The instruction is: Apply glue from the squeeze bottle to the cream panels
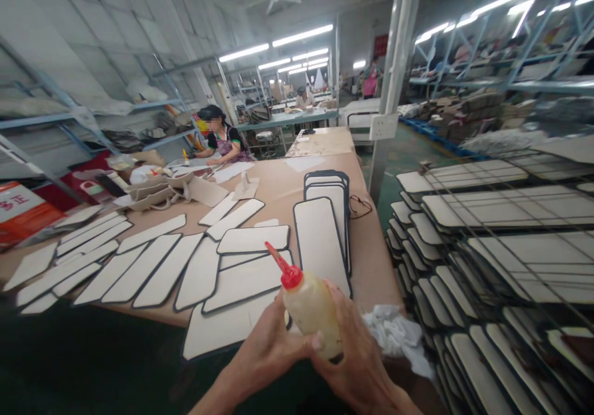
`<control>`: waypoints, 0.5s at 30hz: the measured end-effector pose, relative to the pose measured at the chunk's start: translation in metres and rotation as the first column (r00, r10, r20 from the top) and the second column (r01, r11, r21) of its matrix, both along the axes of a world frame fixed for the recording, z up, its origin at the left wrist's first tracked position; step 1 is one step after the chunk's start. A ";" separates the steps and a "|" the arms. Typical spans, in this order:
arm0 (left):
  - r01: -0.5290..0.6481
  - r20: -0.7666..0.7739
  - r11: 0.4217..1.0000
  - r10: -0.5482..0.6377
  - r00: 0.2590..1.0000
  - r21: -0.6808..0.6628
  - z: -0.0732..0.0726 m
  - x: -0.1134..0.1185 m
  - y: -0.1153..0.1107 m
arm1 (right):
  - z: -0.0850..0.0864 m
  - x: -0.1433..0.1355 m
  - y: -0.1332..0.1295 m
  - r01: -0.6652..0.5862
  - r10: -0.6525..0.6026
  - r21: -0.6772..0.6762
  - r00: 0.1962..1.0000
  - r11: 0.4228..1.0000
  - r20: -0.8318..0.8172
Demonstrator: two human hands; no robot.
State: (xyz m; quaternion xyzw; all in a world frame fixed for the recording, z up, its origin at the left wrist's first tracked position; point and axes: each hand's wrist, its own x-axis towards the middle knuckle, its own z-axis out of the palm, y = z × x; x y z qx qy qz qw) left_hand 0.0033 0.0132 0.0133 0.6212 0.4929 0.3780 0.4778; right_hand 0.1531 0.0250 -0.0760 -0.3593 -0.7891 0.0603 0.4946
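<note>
1 squeeze bottle (313, 310), pale yellow, is held over the near part of the desk (278, 186). left hand (271, 334) is wrapped on its left side, thumb across the lower front; right hand (355, 341) curls round the right side, fingers up near the shoulder. both are gripping it, no gap i can see, so neither is nearer.

key relation: the bottle's long axis is tilted, base back twd my cam, red cap (292, 277) & red nozzle (277, 258) pointing fwd & left, twd the dark-edged pale panels (143, 269). in my view the tip overlaps the crosswise panel (250, 240); w/ 1 cam i can't tell how high above it. that panel's long axis runs l-r, lying on others; the panel stack (320, 232) just right of it runs fwd, away from the hands. white cloth (399, 334) lies near the right hand, at the desk's right edge; past that, racked panels (505, 208) behind thin wires.

text: orange-and-white box (23, 214) at far left has big chars, i read 多正, box partly cut off by the view's edge. no label or brand on the side of the bottle i see. red sign (381, 45) way in the bg: too small to read. co-worker (227, 146) is at the desk's far left side, well apart from these 2 hands.
</note>
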 end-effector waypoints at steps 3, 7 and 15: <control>-0.006 0.036 0.996 0.009 0.999 -0.084 -0.025 -0.007 -0.002 | -0.003 0.002 -0.003 -0.107 0.107 0.041 0.994 0.993 0.014; -0.054 0.042 0.988 0.061 0.997 -0.147 -0.052 -0.021 -0.015 | 0.003 0.010 -0.008 -0.324 0.317 0.134 0.946 0.936 0.071; -0.481 0.393 0.845 0.535 0.748 -0.233 -0.025 -0.070 -0.032 | -0.028 0.049 -0.007 -0.201 0.235 -0.215 0.961 0.956 0.148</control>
